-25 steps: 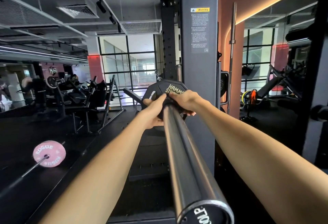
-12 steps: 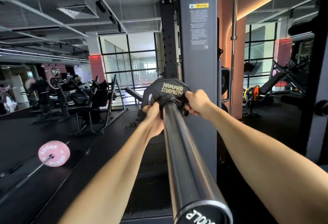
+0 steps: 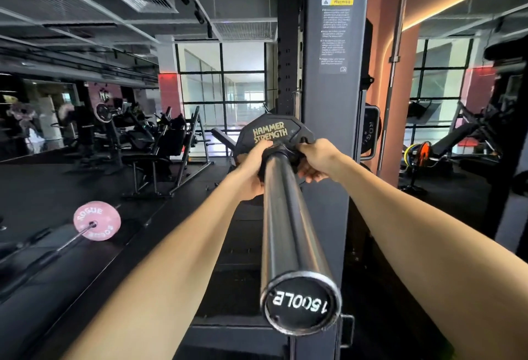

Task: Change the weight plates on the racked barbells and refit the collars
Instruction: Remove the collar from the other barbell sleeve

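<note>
a pink plate (image 3: 97, 220) lies on the floor at left. the left hand (image 3: 255, 168) and right hand (image 3: 315, 161) both grip a black collar (image 3: 283, 150) on the sleeve (image 3: 288, 217), against the plate (image 3: 270, 134) beside the post (image 3: 333, 102).

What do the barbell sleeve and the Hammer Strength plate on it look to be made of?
Barbell sleeve: metal, likely steel, with a smooth, glossy finish that shows bright streaks of reflected light. Hammer Strength plate: matte black, probably a rubber or urethane coating, with gold lettering; the core is hidden.
</note>
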A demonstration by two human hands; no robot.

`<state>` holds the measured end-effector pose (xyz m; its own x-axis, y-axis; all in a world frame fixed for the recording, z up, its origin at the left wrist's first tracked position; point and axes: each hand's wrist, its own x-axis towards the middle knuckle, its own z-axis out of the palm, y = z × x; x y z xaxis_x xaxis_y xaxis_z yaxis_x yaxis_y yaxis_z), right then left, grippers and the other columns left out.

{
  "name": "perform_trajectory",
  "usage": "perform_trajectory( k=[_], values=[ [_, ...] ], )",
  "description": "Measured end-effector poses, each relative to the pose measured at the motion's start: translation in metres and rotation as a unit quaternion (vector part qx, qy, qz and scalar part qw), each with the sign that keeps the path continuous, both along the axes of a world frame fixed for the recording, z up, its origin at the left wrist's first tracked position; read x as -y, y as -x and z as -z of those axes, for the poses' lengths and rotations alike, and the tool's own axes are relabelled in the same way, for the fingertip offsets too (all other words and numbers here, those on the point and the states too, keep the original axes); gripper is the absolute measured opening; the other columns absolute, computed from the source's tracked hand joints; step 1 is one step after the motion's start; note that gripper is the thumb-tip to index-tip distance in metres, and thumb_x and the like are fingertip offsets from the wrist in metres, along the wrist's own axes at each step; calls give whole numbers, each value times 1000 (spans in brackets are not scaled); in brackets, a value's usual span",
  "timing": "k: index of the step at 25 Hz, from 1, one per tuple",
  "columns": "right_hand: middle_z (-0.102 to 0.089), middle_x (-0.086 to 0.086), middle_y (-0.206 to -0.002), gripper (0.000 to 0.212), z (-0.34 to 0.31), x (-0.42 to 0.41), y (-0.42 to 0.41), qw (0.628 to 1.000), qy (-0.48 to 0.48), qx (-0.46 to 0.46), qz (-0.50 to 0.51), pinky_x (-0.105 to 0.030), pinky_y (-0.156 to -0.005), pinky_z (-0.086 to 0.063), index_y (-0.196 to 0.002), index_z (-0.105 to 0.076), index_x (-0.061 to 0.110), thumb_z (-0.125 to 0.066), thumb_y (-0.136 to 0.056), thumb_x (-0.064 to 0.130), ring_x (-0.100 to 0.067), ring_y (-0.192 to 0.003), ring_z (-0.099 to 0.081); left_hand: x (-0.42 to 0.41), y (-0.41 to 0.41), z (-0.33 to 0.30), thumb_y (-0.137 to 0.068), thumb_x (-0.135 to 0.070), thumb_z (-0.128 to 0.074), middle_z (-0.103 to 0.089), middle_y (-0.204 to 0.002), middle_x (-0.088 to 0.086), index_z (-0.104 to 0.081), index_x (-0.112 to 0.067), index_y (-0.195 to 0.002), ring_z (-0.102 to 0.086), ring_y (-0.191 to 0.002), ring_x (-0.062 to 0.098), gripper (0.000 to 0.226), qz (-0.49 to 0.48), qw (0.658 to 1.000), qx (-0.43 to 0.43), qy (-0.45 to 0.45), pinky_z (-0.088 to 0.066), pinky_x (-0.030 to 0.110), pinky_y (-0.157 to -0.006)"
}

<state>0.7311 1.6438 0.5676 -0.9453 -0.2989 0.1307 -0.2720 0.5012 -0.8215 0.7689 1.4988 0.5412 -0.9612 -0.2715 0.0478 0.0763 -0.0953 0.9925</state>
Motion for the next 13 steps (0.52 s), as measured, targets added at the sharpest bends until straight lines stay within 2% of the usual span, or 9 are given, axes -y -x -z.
perform_trajectory(
  k=[3, 6, 7, 10, 13],
  values=[
    [-63, -15, -58, 46, -4, -3, -11, 1000, -2, -3, 0, -20, -34, -35, -73, -56, -2, -33, -101, 27, -19, -33, -48, -7, -16, 0, -78, -42, -61, -65, -93, 19, -63, -3, -110, -64, -77, 28, 50, 17, 1000, -6, 15, -56, 36, -70],
    [-62, -11, -48, 49, -2, -10, -32, 1000, -16, 7, 3, -20, -34, -34, -69, -56, 0, -31, -101, 27, -18, -31, -47, -13, -35, 2, -70, -49, -67, -67, -97, 19, -63, -5, -114, -63, -87, 31, 63, 7, 1000, 8, -1, -53, 53, -91],
    [-61, -9, -45, 49, -1, -14, -42, 1000, -19, 11, 4, -20, -34, -34, -70, -57, 0, -31, -101, 27, -17, -30, -47, -16, -45, 3, -66, -51, -68, -67, -95, 19, -62, -7, -114, -64, -86, 31, 64, -3, 1000, 18, -4, -50, 56, -93],
    [-60, -6, -41, 47, -4, -28, -86, 1000, -22, 15, 3, -18, -33, -34, -72, -57, 0, -31, -101, 26, -15, -27, -46, -27, -78, 6, -65, -54, -69, -68, -104, 23, -58, -9, -118, -65, -84, 33, 71, -18, 999, 34, 4, -50, 55, -93],
    [-59, -5, -40, 46, -4, -46, -139, 1000, -21, 8, 7, -19, -33, -34, -74, -58, -1, -30, -101, 25, -14, -26, -46, -41, -131, 6, -66, -53, -70, -66, -117, 22, -59, -10, -124, -67, -94, 33, 73, 6, 999, 32, 6, -51, 49, -94]
  ],
)
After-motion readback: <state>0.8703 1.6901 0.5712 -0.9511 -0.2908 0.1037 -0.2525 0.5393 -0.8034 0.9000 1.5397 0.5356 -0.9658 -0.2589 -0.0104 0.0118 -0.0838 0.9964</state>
